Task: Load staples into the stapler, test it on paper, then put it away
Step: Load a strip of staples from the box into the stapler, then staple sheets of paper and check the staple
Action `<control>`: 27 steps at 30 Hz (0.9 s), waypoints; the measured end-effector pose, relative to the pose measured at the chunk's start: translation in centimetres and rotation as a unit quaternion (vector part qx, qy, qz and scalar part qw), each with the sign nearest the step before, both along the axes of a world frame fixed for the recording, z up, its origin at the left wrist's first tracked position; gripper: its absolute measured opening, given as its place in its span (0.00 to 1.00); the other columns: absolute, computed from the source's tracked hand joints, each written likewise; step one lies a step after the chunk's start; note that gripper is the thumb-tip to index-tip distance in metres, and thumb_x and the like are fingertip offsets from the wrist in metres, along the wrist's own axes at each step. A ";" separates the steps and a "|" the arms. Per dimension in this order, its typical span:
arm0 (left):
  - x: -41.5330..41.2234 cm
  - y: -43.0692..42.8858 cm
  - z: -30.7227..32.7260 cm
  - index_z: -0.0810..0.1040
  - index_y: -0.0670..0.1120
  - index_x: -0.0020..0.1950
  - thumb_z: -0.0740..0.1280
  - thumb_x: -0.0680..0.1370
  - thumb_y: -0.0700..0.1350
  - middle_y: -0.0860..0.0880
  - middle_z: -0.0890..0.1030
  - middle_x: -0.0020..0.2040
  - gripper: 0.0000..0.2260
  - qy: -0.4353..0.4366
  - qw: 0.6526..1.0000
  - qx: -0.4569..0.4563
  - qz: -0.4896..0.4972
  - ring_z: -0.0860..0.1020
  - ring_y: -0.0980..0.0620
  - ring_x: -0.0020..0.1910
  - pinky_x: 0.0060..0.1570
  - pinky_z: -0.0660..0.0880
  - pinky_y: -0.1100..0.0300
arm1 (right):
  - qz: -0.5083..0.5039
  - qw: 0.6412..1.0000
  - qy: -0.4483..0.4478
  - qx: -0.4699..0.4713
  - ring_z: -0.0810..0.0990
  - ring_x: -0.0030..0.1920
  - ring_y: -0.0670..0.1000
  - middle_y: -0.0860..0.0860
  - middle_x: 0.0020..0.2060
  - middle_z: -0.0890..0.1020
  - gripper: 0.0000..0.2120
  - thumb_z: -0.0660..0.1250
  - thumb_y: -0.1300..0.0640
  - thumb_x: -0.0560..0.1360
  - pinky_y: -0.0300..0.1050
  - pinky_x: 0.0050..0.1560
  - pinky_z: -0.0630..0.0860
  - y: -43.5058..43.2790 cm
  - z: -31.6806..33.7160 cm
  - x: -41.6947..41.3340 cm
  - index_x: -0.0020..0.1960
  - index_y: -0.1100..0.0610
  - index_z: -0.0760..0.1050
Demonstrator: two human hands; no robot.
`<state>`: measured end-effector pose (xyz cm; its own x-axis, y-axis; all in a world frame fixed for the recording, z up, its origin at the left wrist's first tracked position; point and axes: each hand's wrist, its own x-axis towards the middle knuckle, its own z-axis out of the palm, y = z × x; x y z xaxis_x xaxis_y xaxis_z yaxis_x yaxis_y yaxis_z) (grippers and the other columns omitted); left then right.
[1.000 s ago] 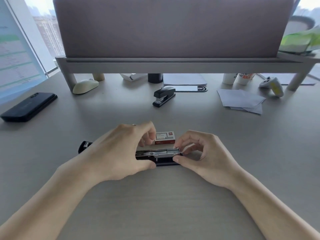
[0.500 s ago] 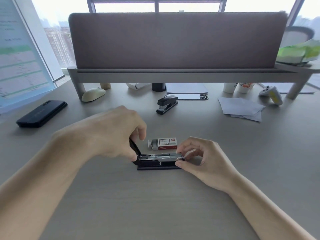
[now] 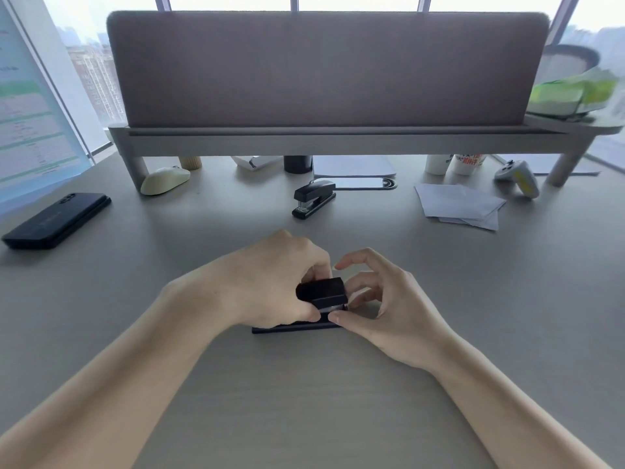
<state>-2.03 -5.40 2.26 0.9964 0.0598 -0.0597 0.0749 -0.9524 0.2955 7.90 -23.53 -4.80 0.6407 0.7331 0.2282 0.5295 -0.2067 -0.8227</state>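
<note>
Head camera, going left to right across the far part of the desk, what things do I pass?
Black phone → cream mouse → closed black stapler → loose sheets of paper → grey and yellow game controller.

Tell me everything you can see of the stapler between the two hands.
The stapler is black and plastic-looking, with a silvery metal strip showing under its top cover. Its flat base lies on the desk, long side across the view. The cover looks tilted, not fully down. The left hand grips the cover; the right hand pinches the front end. Its rear is hidden behind the left hand.
</note>
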 end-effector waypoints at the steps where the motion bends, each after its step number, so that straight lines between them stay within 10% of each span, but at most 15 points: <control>1: 0.1 -0.1 -0.1 0.81 0.56 0.47 0.75 0.74 0.58 0.59 0.82 0.39 0.09 -0.012 1.000 -0.018 0.002 0.79 0.60 0.37 0.35 0.70 0.65 | 0.001 1.000 0.002 0.002 0.85 0.39 0.46 0.42 0.41 0.89 0.24 0.82 0.60 0.71 0.42 0.47 0.81 0.0 0.0 0.0 0.59 0.42 0.75; 6: 0.8 -1.1 -2.0 0.67 0.44 0.35 0.51 0.85 0.62 0.54 0.68 0.26 0.27 -0.061 0.988 -0.119 0.082 0.68 0.54 0.27 0.34 0.65 0.55 | 0.007 1.000 0.012 0.012 0.85 0.38 0.46 0.43 0.41 0.88 0.27 0.82 0.60 0.72 0.38 0.46 0.81 -0.1 0.0 -0.1 0.63 0.43 0.74; 20: 1.2 -3.0 -3.9 0.61 0.53 0.32 0.47 0.88 0.56 0.53 0.69 0.29 0.24 -0.084 0.991 -0.029 0.096 0.71 0.44 0.33 0.38 0.73 0.51 | -0.003 0.999 0.005 0.035 0.83 0.41 0.44 0.45 0.46 0.84 0.29 0.84 0.62 0.68 0.32 0.43 0.78 0.0 -0.2 -0.1 0.63 0.45 0.76; 27: 1.4 -2.7 -3.0 0.69 0.49 0.34 0.50 0.86 0.60 0.52 0.75 0.33 0.25 -0.127 0.986 -0.035 0.105 0.75 0.48 0.36 0.38 0.69 0.53 | 0.016 0.997 0.038 0.058 0.86 0.48 0.50 0.46 0.51 0.84 0.31 0.80 0.63 0.66 0.51 0.50 0.86 -0.1 -0.5 0.6 0.64 0.45 0.75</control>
<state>-0.59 -8.12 -0.78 0.9459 0.2705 0.1794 0.1829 -0.9008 0.3939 8.47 -23.63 -5.34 0.6362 0.7246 0.2649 0.4699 -0.0917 -0.8779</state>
